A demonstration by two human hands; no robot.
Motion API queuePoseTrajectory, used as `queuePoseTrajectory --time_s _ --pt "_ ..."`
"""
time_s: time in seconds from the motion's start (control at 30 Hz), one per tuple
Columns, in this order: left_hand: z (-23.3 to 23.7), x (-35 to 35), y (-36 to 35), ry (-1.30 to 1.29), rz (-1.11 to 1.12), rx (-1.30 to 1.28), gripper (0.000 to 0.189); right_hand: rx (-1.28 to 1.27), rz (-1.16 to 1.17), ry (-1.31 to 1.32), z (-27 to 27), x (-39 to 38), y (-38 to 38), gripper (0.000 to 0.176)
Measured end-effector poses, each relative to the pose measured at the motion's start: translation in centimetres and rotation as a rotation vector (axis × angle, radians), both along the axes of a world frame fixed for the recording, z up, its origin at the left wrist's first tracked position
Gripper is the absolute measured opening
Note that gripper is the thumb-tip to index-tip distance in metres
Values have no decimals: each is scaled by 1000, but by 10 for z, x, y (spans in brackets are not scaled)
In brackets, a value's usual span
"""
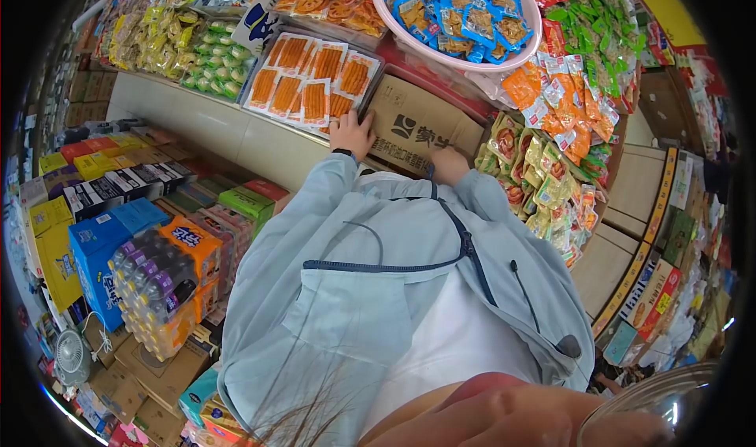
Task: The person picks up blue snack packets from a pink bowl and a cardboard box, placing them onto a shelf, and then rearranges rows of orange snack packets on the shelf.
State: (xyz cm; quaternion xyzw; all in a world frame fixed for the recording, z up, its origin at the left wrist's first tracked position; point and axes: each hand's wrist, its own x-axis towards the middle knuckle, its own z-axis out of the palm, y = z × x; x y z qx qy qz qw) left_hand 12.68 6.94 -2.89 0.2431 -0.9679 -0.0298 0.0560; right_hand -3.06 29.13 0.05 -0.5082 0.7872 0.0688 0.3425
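Observation:
My left hand (353, 134) reaches to the seam between a tray of flat orange-brown snack packets (303, 81) and a flat brown cardboard piece (417, 120) with printed lettering. Its fingers are spread over the tray's front right corner and the cardboard's left edge, and it holds nothing that I can see. At the lower right corner of the cardboard is my right hand (450, 165), slightly blurred. Its fingers do not show clearly, so whether they grip the cardboard is hidden.
A pink basin (530, 49) of blue snack packets stands behind the cardboard. Gold packets (543, 175) and orange-white packets (559, 100) lie to the right. Shrink-wrapped bottles (157, 278), a blue carton (102, 250) and a small fan (72, 356) are on the left.

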Motion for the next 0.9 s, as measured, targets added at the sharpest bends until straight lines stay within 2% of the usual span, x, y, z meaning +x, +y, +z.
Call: queuePoseTrajectory --time_s 0.03,0.13,0.23,0.3,0.4,0.47,0.53,0.6,0.7,0.8,0.83,0.9 --pt "-2 0 -1 12 -9 -15 50 40 62 53 -4 -3 1 35" --pt "-1 1 -2 30 -23 -34 50 -151 59 125 -8 -1 12 15" --pt "1 -1 -1 12 -7 -4 49 -46 14 -176 -3 -15 1 18" --pt "2 1 0 5 3 20 49 -300 -128 -280 21 -32 -6 17" --pt "1 2 0 37 -9 4 48 -598 -291 -387 100 -66 -28 17" --pt "1 1 0 53 -8 1 49 -1042 -398 -373 130 -93 -43 16" --pt "2 1 -1 59 -7 -6 49 -1225 -739 -321 156 -119 -57 22" --pt "1 2 0 50 -14 -13 49 -1478 -887 -257 166 -142 -79 29" --pt "-2 1 0 40 -5 -29 48 -1208 -365 659 149 -171 -95 36" --pt "-1 1 -1 47 -4 -15 49 -955 -522 896 138 -150 -100 43" --pt "0 0 0 20 9 16 51 -956 -577 862 140 -147 -101 45" --pt "-1 1 1 0 26 19 53 -1185 -532 787 142 -148 -98 44"
